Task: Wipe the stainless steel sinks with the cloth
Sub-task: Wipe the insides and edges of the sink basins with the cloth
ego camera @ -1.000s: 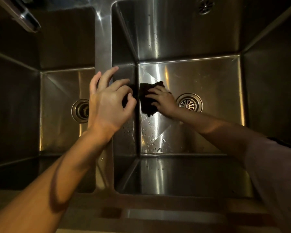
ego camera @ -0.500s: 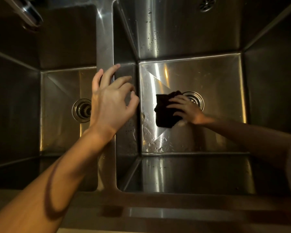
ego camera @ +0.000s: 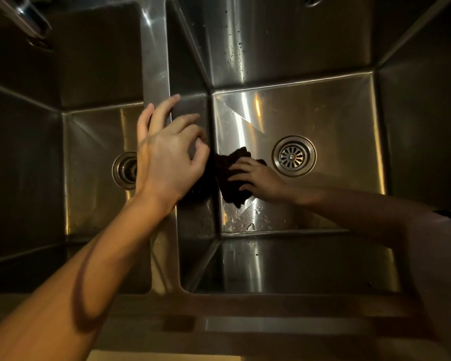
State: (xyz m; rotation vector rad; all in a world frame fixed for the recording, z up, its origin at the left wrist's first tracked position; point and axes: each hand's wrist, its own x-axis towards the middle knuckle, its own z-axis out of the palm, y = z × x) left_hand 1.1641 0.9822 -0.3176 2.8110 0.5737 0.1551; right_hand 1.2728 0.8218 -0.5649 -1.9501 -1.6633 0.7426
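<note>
Two deep stainless steel sinks sit side by side, the right sink (ego camera: 323,105) bright and wet, the left sink (ego camera: 94,157) dimmer. My right hand (ego camera: 258,178) reaches down into the right sink and presses a dark cloth (ego camera: 231,188) flat on its floor, close to the left wall. My left hand (ego camera: 164,157) rests on the divider (ego camera: 156,74) between the sinks, fingers loosely spread and holding nothing.
A round drain strainer (ego camera: 294,156) lies just right of the cloth. The left sink has its own drain (ego camera: 125,170). A faucet spout (ego camera: 26,19) shows at the top left. Water drops cling to the right sink's floor and back wall.
My right hand slid the cloth from the left wall toward the drain, then back left and slightly nearer me. My left hand stayed on the divider.
</note>
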